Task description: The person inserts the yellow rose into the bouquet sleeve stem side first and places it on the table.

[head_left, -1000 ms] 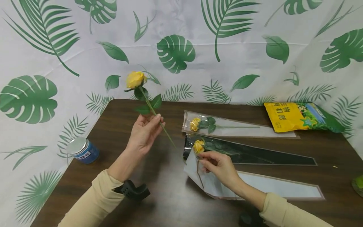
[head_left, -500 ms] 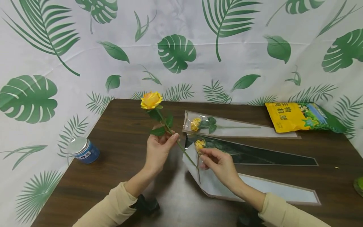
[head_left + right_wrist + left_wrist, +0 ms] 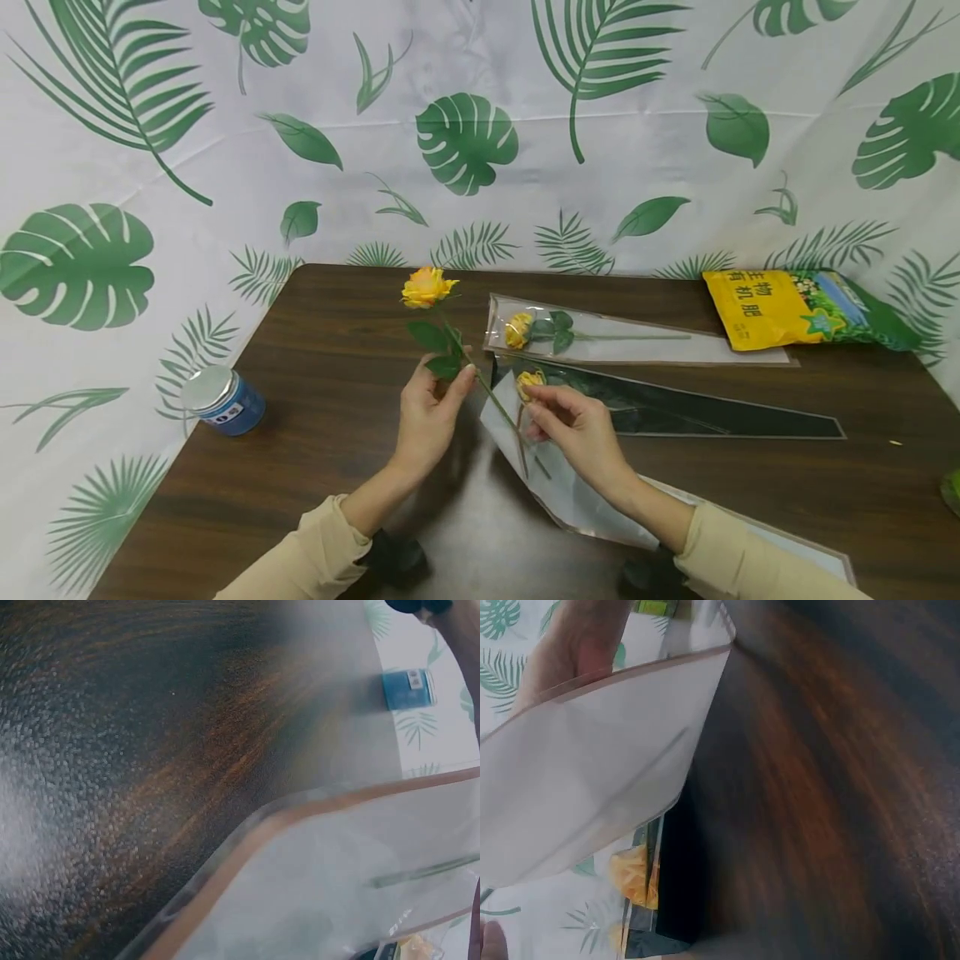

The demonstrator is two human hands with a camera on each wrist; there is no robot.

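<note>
In the head view, my left hand (image 3: 431, 417) pinches the green stem of a yellow rose (image 3: 427, 287), its bloom tilted up and to the left. The stem's lower end lies at the mouth of a white flower sleeve (image 3: 592, 504), overlapping it. My right hand (image 3: 581, 433) pinches the sleeve's raised upper edge between thumb and fingers, so the mouth stands apart. The right wrist view shows the stem (image 3: 420, 871) against the sleeve's pale film. Behind lie a black flower sleeve (image 3: 720, 414) with a yellow rose in it and a clear-fronted white sleeve (image 3: 742, 352) with another.
A blue jar (image 3: 238, 410) with a silver lid stands at the table's left edge. At the back right lies a yellow printed bag (image 3: 772, 312). Something green (image 3: 952, 492) is cut off at the right edge. A leaf-patterned cloth (image 3: 465, 225) hangs behind the table.
My left hand has moved right and the rose lower, bringing its stem end from above the table to the white sleeve's mouth. My right hand keeps its pinch; the sleeve's narrow end swings nearer me.
</note>
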